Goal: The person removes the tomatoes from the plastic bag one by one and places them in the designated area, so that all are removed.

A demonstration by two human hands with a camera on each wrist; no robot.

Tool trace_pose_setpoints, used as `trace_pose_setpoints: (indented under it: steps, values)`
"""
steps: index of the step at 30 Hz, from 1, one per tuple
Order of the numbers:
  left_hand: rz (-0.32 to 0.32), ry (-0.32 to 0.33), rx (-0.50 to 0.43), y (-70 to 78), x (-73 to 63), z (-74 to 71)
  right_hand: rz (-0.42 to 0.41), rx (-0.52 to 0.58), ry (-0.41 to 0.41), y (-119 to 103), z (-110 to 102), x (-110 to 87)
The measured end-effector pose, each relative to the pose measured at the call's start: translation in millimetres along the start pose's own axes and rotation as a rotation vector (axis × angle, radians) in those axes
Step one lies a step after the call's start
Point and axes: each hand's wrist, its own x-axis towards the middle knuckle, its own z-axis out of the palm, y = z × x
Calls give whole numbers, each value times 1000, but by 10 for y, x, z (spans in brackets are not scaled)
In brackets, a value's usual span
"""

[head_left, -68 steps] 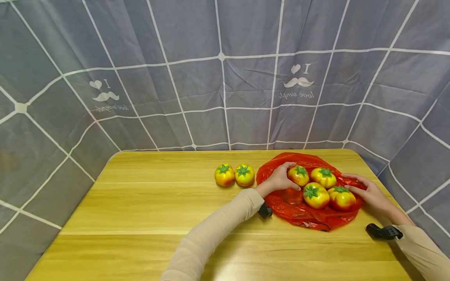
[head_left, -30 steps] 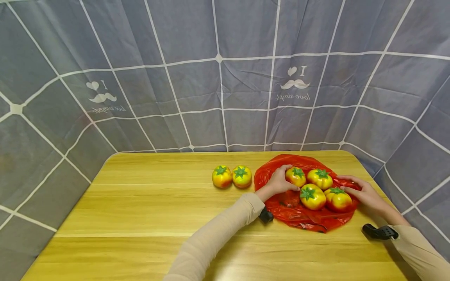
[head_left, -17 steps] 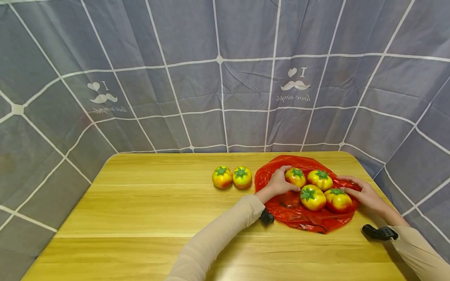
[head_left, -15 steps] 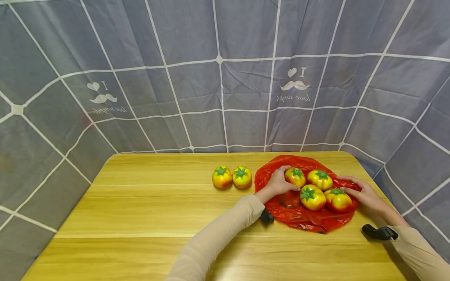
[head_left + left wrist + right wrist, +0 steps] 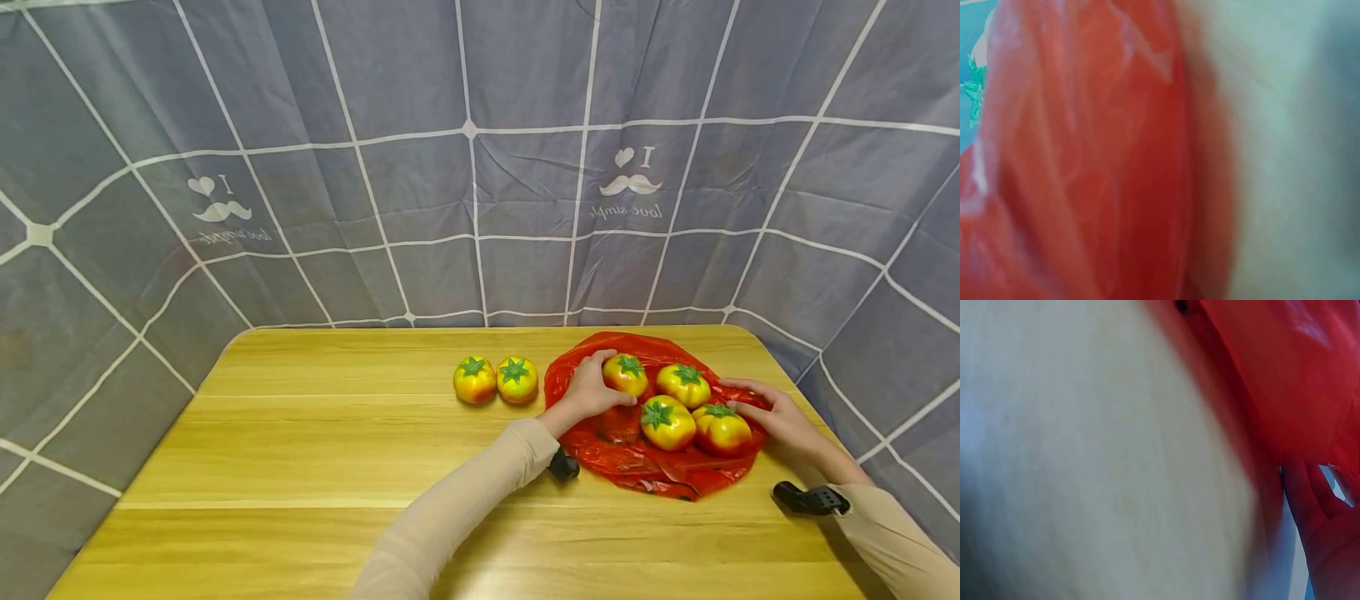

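Observation:
A red plastic bag lies spread on the table's right side, and several yellow-and-red tomatoes with green leafy tops sit on it. My left hand grips the back-left tomato between thumb and fingers. The other tomatoes are grouped to its right. At the bag's right edge, my right hand holds the plastic, its thumb close to the right-hand tomato. In the right wrist view, part of that hand shows under the red plastic. Only plastic and blurred table fill most of the left wrist view.
Two more tomatoes, one on the left and one on the right, stand side by side left of the bag. A wooden table spreads across the front. Grey checked curtains enclose its back and sides.
My left hand has shifted slightly left and back with the tomato, opening a small gap from the others. The right hand keeps its place at the bag's edge.

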Motion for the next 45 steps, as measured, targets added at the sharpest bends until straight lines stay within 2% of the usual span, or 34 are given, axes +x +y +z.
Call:
trace_pose_setpoints:
  steps: [9,23,38,45]
  values:
    - [3,13,-17,24,-34,-46,2,22,6,-4,0,-22]
    - [8,-8,-49,38,-119,-132,17,54,4,-31,39,-21]
    - [37,35,-79,57,-210,-249,17,106,10,-41,61,-14]
    - [54,51,-115,65,-259,-310,25,61,28,-33,43,-16]
